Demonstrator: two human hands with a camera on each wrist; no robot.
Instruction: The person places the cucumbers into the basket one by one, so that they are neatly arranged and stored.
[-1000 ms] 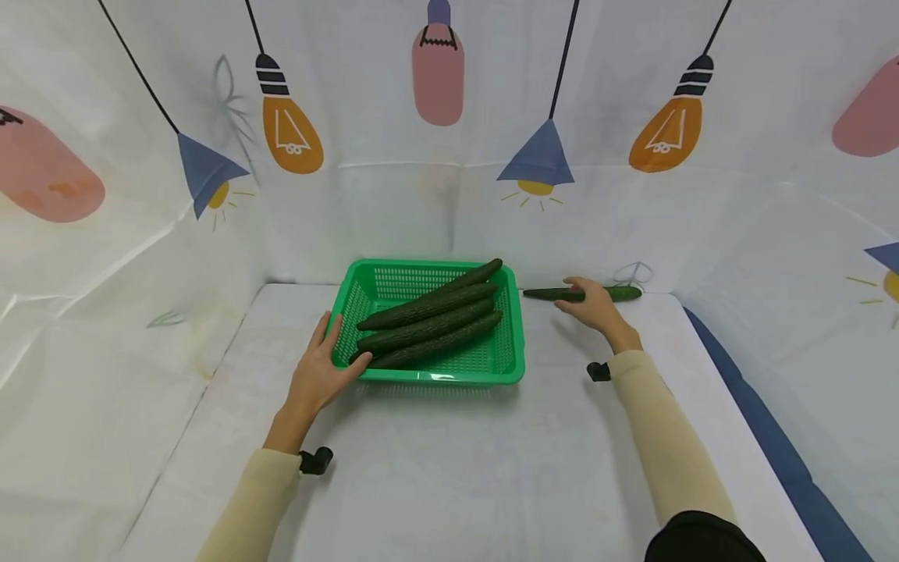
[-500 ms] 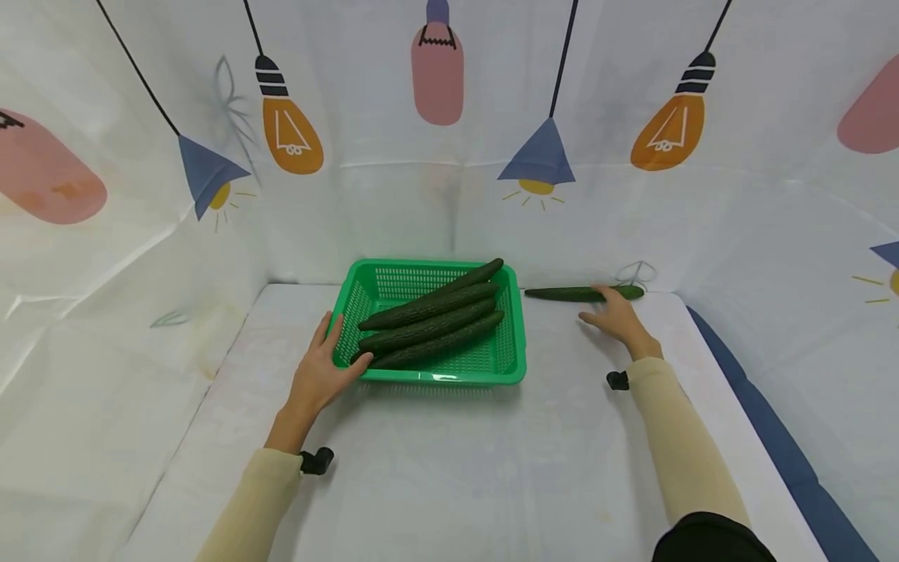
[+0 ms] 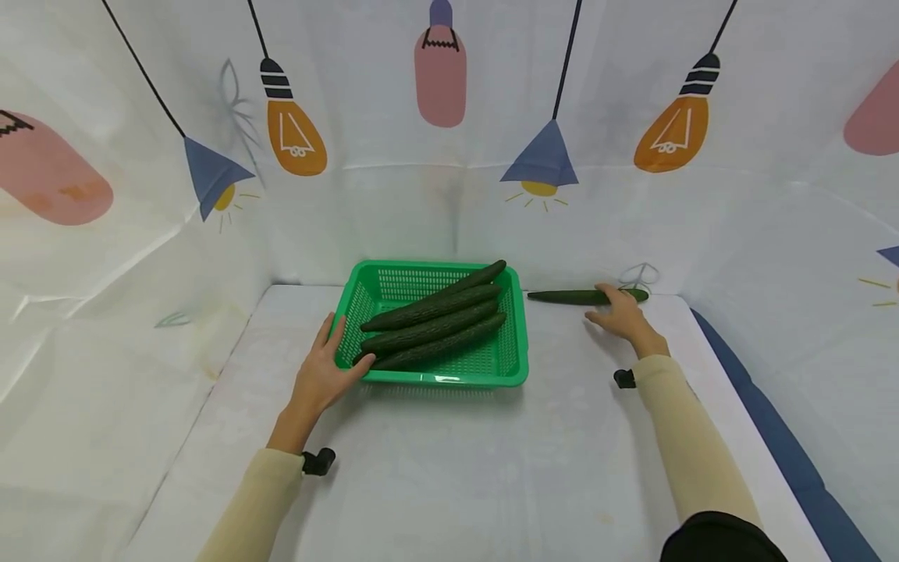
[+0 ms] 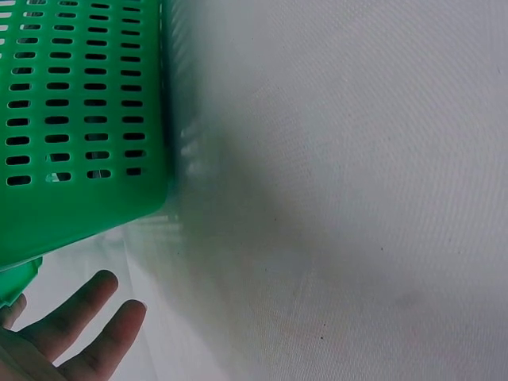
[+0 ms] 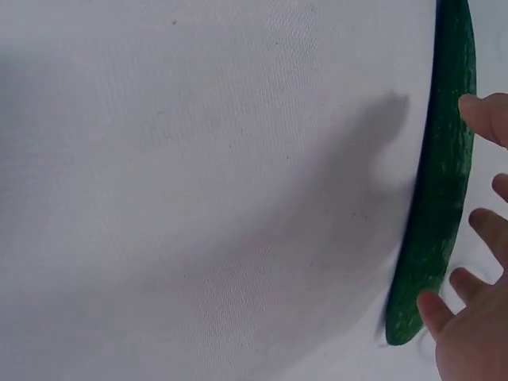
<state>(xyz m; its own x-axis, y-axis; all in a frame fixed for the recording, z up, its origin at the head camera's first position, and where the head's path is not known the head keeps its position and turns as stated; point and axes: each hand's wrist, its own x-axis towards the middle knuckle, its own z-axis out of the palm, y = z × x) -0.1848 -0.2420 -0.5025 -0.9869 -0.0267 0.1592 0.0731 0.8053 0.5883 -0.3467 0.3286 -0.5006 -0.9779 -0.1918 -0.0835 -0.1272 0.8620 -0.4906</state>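
Several long dark green cucumbers [image 3: 431, 328] lie side by side in a green plastic basket [image 3: 516, 343]. At the basket's near left corner rests my left hand [image 3: 325, 373], its thumb over the front rim and its fingers along the left side. In the left wrist view, some fingers [image 4: 71, 317] of that hand stretch out straight below the basket's slotted wall [image 4: 79, 103]. To the right of the basket, a single cucumber [image 3: 562, 297] lies flat at the table's back. My right hand [image 3: 625, 318] is over its right part, with fingers spread in the right wrist view.
A white cloth covers the table [image 3: 449, 468]. White sheeting printed with lamps and bulbs [image 3: 449, 203] rises right behind the basket and the single cucumber. Blue fabric [image 3: 772, 429] runs along the table's right edge.
My right hand has moved to the right along the single cucumber, from near its middle toward its right end, and its fingers have spread. The left hand and the basket have stayed put.
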